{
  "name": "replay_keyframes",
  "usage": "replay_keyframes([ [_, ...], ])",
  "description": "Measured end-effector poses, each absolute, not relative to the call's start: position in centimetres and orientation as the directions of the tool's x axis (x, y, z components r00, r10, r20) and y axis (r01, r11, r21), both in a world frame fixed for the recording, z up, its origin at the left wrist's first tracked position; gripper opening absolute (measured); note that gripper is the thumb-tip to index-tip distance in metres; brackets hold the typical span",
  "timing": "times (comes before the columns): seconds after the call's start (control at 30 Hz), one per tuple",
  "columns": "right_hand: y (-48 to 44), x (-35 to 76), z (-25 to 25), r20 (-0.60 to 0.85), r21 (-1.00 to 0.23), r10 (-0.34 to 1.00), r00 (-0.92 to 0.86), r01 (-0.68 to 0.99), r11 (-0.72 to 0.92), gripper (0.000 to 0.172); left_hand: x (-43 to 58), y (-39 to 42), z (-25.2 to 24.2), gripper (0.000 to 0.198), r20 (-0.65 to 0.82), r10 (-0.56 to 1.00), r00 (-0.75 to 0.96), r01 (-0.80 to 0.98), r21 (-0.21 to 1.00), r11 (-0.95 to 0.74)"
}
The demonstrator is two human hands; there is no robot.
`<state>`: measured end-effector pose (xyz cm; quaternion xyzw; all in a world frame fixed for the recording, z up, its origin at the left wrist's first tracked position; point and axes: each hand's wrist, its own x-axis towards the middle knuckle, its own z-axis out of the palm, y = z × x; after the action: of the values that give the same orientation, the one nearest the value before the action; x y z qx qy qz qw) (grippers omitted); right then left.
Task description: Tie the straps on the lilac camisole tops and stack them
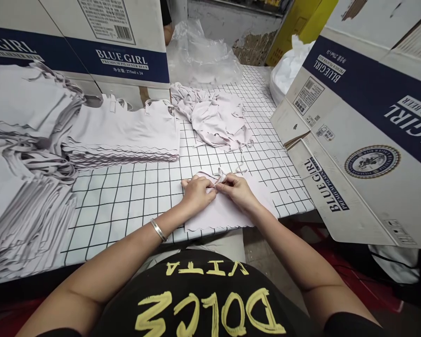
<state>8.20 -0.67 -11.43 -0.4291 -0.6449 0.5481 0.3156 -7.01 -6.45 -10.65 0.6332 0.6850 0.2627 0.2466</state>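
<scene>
Left hand: pins pale garment flat on table.
Right hand: pinches strap; best kept taut, untwisted.
Beyond hands: loose garments.

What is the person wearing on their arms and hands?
Both arms are bare, with no gloves on the left hand or the right hand. The left wrist has a thin silver bangle. The person's black shirt has yellow painted-looking letters, and its short sleeves only show at the shoulders.
</scene>
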Motion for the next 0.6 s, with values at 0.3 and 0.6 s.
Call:
replay_keyframes([
  [0.3, -0.5, 8.4, -11.4, 0.008, -0.917, 0.892, -0.452, 0.353, 0.187, 0.014, -7.3, -6.4, -10.8, 0.011, 0.000, 0.996, -0.089, 0.717, 0.694, 0.064],
  [0.6, 0.8, 6.9, -8.4, -0.227, -0.969, 0.787, -0.573, 0.054, -0.240, 0.035, -8.4, -11.5, -11.9, 0.043, 0.290, 0.906, 0.308, 0.882, 0.270, -0.386],
])
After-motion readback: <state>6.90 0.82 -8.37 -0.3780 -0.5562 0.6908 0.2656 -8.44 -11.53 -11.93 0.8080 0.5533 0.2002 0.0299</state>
